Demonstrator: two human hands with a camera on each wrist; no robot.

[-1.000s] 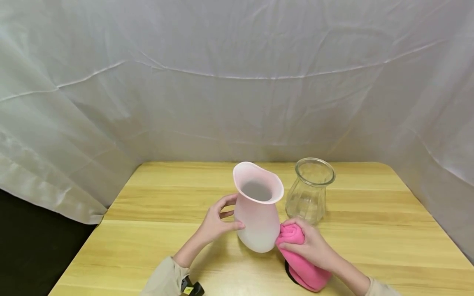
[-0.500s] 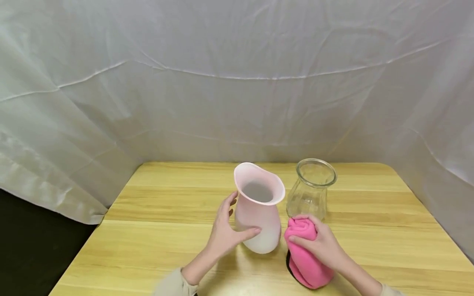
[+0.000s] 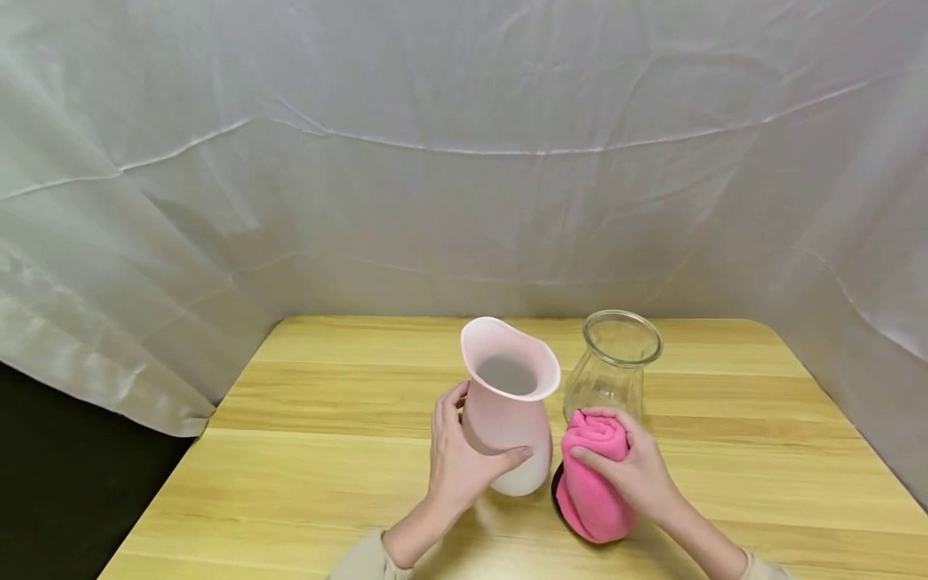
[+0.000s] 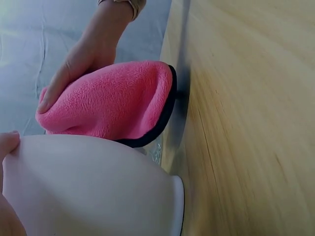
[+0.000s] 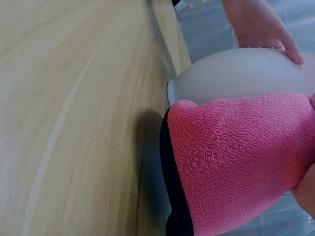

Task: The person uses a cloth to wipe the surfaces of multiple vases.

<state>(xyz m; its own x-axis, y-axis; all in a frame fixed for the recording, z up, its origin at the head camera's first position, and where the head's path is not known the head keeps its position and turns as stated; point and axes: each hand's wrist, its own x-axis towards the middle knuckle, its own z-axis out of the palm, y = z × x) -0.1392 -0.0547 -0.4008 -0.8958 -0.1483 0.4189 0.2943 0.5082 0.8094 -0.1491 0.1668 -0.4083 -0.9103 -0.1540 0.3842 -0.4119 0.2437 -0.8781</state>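
Note:
A pale pink vase (image 3: 511, 423) with a flared, wavy rim stands upright on the table. My left hand (image 3: 458, 463) grips it from the left, thumb across the front and fingers round the far side. Just right of the vase, my right hand (image 3: 641, 475) holds a rolled pink towel (image 3: 594, 495) near its top, thumb in front. The towel's lower end fans out to a black edge. In the left wrist view, the towel (image 4: 110, 101) hangs close beside the vase (image 4: 93, 182), its black edge a little off the wood. Part of the vase's side is hidden by the towel (image 5: 236, 157) in the right wrist view.
Behind the right hand stands a clear glass vase (image 3: 612, 362) with a thick round rim, its lower part overlapped by the towel and hand. The wooden table (image 3: 348, 451) ends at the back against a pale grey curtain (image 3: 435, 201).
My left hand has come round toward the vase's front, its thumb sliding right across it. My right hand has drawn the towel rightward off the vase's side and raised it more upright.

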